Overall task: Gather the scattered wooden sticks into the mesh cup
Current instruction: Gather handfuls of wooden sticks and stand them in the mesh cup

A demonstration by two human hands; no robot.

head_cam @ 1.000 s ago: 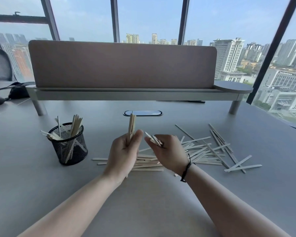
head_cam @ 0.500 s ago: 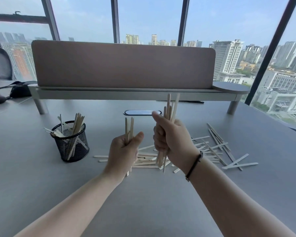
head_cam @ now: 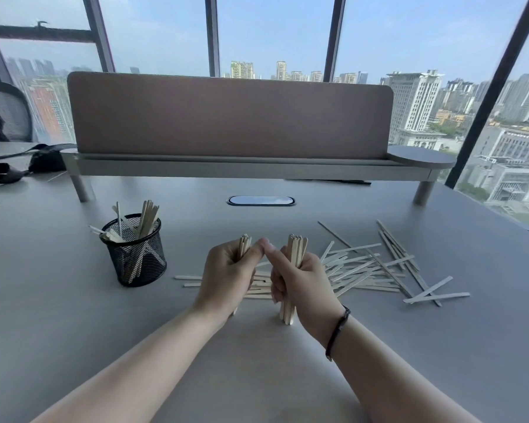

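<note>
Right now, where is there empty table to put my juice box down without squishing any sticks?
Bare table lies in front of both hands, toward you, and left of the mesh cup. There's also room between the cup and the left hand. It's crowded behind and right of the right hand, where scattered sticks lie.

Mesh cup point(head_cam: 134, 254): black, open wire-grid pattern. Wooden sticks point(head_cam: 361, 270): pale beige, unpatterned. Table point(head_cam: 74, 315): plain matte grey. Desk divider point(head_cam: 229, 116): muted brownish-pink, on a light grey shelf point(head_cam: 251, 167). Wristband point(head_cam: 338, 332): black. Window frames point(head_cam: 333, 38): dark.
</note>
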